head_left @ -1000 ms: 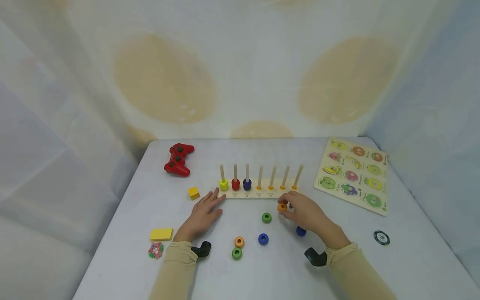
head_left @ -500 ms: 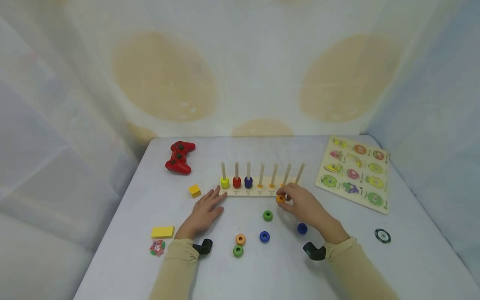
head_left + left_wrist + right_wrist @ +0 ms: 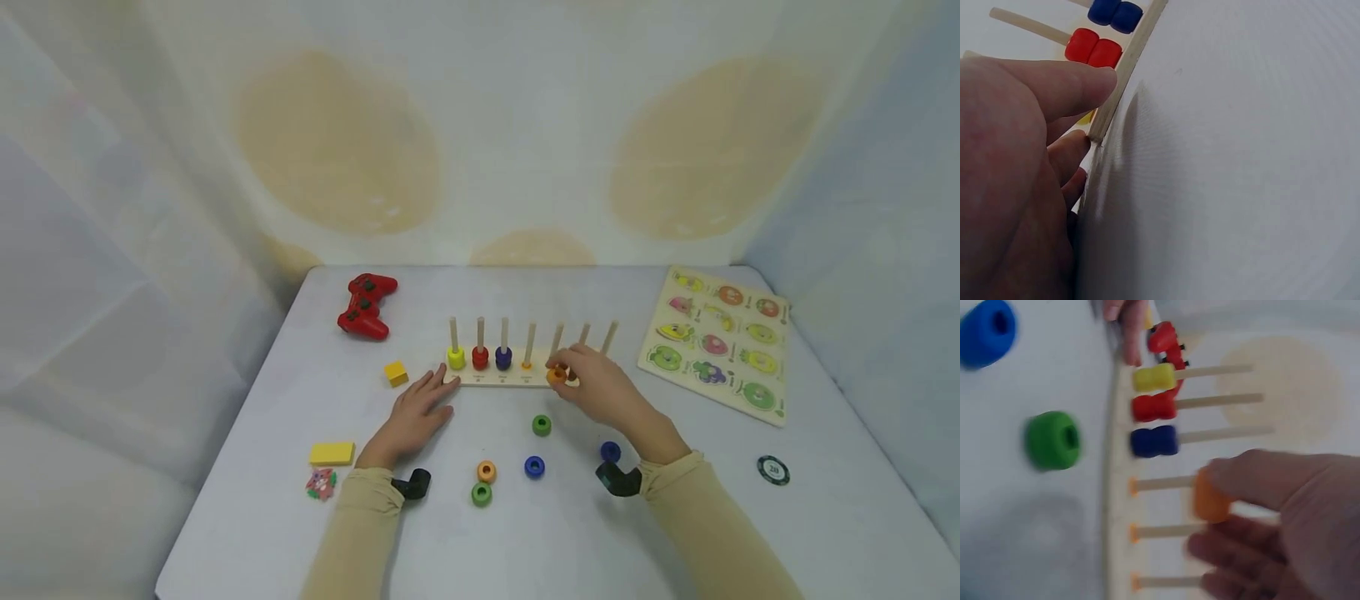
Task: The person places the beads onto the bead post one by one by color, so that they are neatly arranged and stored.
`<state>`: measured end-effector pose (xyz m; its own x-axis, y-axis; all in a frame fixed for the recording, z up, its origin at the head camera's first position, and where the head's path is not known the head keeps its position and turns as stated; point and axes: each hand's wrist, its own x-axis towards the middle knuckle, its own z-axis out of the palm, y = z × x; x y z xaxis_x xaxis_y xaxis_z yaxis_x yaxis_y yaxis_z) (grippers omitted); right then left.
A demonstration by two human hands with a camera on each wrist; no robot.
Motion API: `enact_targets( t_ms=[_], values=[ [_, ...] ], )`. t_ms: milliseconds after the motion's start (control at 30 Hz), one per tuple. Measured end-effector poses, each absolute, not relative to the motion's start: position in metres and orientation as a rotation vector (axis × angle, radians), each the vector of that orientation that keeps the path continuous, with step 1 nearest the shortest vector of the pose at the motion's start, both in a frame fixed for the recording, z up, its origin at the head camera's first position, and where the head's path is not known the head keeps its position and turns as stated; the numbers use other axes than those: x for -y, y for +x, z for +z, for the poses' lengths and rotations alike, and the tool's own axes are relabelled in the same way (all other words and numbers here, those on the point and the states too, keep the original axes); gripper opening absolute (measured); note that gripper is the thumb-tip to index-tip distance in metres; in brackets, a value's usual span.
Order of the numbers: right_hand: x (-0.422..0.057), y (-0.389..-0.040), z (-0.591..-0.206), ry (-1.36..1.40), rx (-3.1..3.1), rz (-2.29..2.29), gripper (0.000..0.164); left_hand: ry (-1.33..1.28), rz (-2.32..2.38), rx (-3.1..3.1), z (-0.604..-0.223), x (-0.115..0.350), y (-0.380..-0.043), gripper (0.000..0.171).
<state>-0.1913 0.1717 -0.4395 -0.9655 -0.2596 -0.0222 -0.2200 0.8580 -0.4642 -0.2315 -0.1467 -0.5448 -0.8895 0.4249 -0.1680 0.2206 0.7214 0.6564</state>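
My right hand (image 3: 603, 396) pinches an orange bead (image 3: 556, 376) between thumb and fingers, over the wooden peg board (image 3: 487, 380). In the right wrist view the orange bead (image 3: 1211, 499) is near the fourth peg, off the board's base; whether it touches the peg cannot be told. My left hand (image 3: 414, 417) rests at the board's left end, fingers extended and touching its corner. Yellow beads (image 3: 456, 358), red beads (image 3: 480, 358) and dark blue beads (image 3: 503, 358) sit on the first three pegs. The pegs right of them carry no beads.
Loose on the table are green beads (image 3: 542, 425), blue beads (image 3: 534, 467) and another orange bead (image 3: 487, 472). A red game controller (image 3: 366, 307), yellow cube (image 3: 396, 373) and yellow block (image 3: 332, 453) lie left. A fruit puzzle board (image 3: 716, 346) and round chip (image 3: 773, 470) lie right.
My right hand has carried the orange bead from in front of the board, away from me and slightly left, to over the board. My left hand stays at the board's end.
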Motion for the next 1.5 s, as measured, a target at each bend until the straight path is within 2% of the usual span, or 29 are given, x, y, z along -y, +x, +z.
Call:
enact_targets(
  t_ms=[167, 233, 367, 467, 600, 767, 833, 1067, 1300, 1400, 1500],
  values=[
    [-0.182, -0.180, -0.473, -0.314, -2.813, -0.547, 0.018, 0.506, 0.938, -2.632, -0.541, 0.145, -0.232, 0.054],
    [-0.182, -0.177, -0.482, -0.325, -2.835, -0.517, 0.026, 0.499, 0.934, -2.634, -0.539, 0.145, -0.231, 0.054],
    [-0.172, -0.176, -0.487, -0.509, -2.945, -0.396, 0.046, 0.493, 0.956, -2.631, -0.539, 0.146, -0.230, 0.054],
    [-0.161, -0.179, -0.485, -0.692, -2.986, -0.277, 0.038, 0.494, 0.970, -2.614, -0.539, 0.145, -0.230, 0.053],
    [-0.154, -0.191, -0.463, -0.708, -3.085, -0.348, 0.022, 0.512, 0.965, -2.603, -0.541, 0.144, -0.231, 0.054],
    [-0.152, -0.221, -0.413, -0.638, -3.321, -0.693, 0.026, 0.524, 0.949, -2.636, -0.539, 0.144, -0.234, 0.053],
    [-0.153, -0.231, -0.401, -0.610, -3.358, -0.689, 0.025, 0.520, 0.959, -2.626, -0.538, 0.143, -0.235, 0.053],
    [-0.155, -0.242, -0.393, -0.537, -3.260, -0.495, 0.028, 0.526, 0.946, -2.610, -0.538, 0.140, -0.237, 0.053],
    [-0.152, -0.233, -0.398, -0.527, -3.251, -0.561, 0.030, 0.515, 0.958, -2.611, -0.538, 0.142, -0.233, 0.052],
    [-0.143, -0.218, -0.405, -0.624, -3.218, -0.578, 0.026, 0.506, 0.963, -2.607, -0.539, 0.144, -0.231, 0.052],
    [-0.126, -0.194, -0.422, -0.834, -3.080, -0.513, 0.025, 0.503, 0.952, -2.616, -0.540, 0.145, -0.230, 0.053]
  ],
)
